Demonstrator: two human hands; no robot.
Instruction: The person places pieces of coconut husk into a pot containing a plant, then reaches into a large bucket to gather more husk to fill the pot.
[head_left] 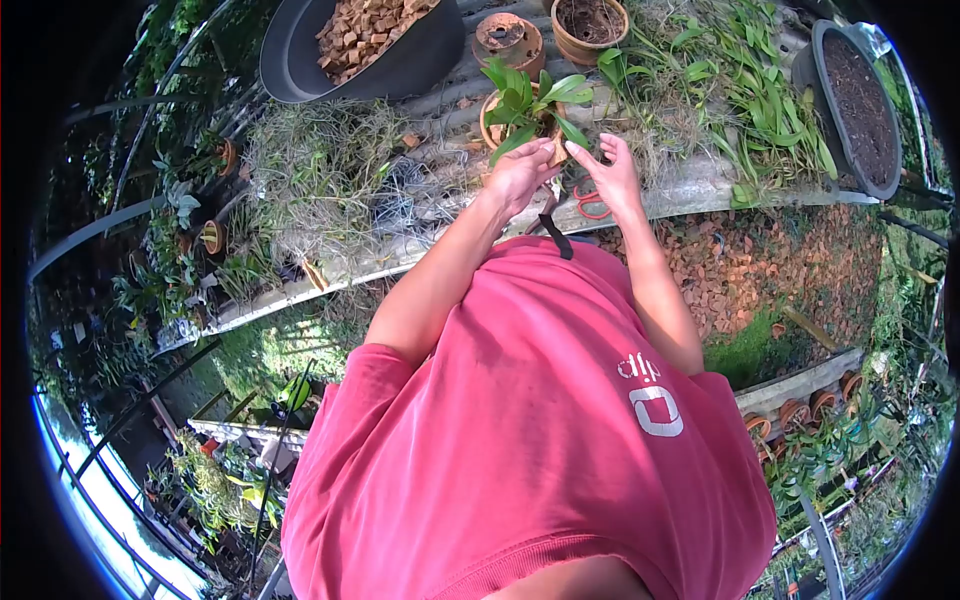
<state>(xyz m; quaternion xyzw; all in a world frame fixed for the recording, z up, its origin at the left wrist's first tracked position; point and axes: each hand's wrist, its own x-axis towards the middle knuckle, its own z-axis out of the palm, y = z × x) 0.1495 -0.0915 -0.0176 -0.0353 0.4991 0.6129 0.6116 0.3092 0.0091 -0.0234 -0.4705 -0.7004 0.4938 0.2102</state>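
Note:
A leafy green plant (522, 100) stands in a terracotta pot (489, 122) on the corrugated bench (640, 205). At the pot's near edge, my left hand (522, 172) has its fingers pinched on a tan brick chunk (559, 152). My right hand (607, 165) is just to the right of the chunk, fingers apart, its thumb or index finger close to the chunk; whether it touches is unclear. Below the hands lie red-handled scissors (591, 204) and a dark strap (556, 236).
A large dark tub (290, 60) with brick chunks (362, 35) sits at the back left. Two terracotta pots (508, 42) (590, 28) stand behind the plant. Dry roots (320, 165) lie left, leafy plants (765, 110) right, beside a soil-filled tub (858, 110).

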